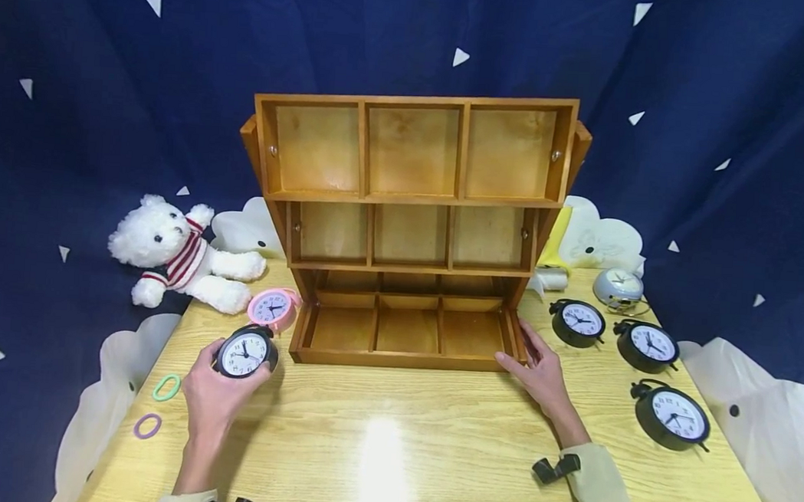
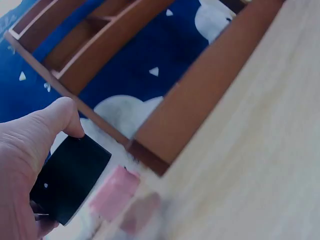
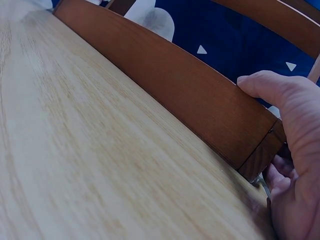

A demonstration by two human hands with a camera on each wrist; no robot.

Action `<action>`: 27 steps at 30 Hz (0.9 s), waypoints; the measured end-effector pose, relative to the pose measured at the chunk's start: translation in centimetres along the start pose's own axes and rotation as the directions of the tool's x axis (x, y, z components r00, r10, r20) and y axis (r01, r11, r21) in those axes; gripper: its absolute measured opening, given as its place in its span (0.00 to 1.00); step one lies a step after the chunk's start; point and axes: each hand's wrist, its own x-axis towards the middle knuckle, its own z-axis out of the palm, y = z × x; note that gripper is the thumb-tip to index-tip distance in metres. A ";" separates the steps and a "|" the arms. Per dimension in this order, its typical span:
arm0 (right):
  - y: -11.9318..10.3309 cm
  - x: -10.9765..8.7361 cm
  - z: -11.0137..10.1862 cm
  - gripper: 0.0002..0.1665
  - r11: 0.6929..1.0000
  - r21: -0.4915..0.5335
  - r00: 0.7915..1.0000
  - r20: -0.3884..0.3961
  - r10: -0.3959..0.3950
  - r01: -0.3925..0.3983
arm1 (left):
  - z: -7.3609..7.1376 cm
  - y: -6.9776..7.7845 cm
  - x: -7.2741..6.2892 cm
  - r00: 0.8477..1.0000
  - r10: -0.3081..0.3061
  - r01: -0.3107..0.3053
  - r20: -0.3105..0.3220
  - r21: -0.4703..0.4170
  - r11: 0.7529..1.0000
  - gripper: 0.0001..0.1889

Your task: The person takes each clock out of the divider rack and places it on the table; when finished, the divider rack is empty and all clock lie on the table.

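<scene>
My left hand (image 1: 216, 401) holds a black twin-bell style alarm clock (image 1: 244, 353) between thumb and fingers, its white dial facing up, left of the box's front corner. The left wrist view shows the clock's dark side (image 2: 70, 180) with the thumb on one edge. In the middle stands a tiered wooden storage box (image 1: 402, 361), its compartment trays fanned open upward. At its lower right front corner, my right hand (image 1: 543, 379) grips the bottom tray. The thumb lies on the front rim (image 3: 190, 85), and the other fingers bend against the side, partly hidden.
A pink alarm clock (image 1: 272, 309) stands behind the held clock, near a white teddy bear (image 1: 190, 257). Green (image 1: 166, 387) and purple rings (image 1: 147, 426) lie at left. On the right are several clocks, including a black one (image 1: 672, 416) and a silver one (image 1: 618, 288), beside a yellow-handled roller (image 1: 554, 245).
</scene>
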 end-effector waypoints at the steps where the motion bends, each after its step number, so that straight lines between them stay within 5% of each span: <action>1: 0.0 0.0 0.0 0.52 1.000 -0.001 1.000 0.001 -0.001 0.001 | 0.0 -0.3 -0.1 1.000 -0.006 0.006 0.010 0.015 1.000 0.41; 13: 0.0 0.1 0.0 0.52 1.000 -0.004 1.000 0.000 0.005 -0.005 | 0.5 -3.3 0.1 0.993 -0.040 0.029 0.111 0.091 0.995 0.45; 27: 0.1 0.0 0.1 0.51 1.000 -0.004 1.000 -0.003 -0.023 0.023 | 0.5 -4.4 0.4 0.989 -0.054 0.044 0.138 0.073 0.996 0.44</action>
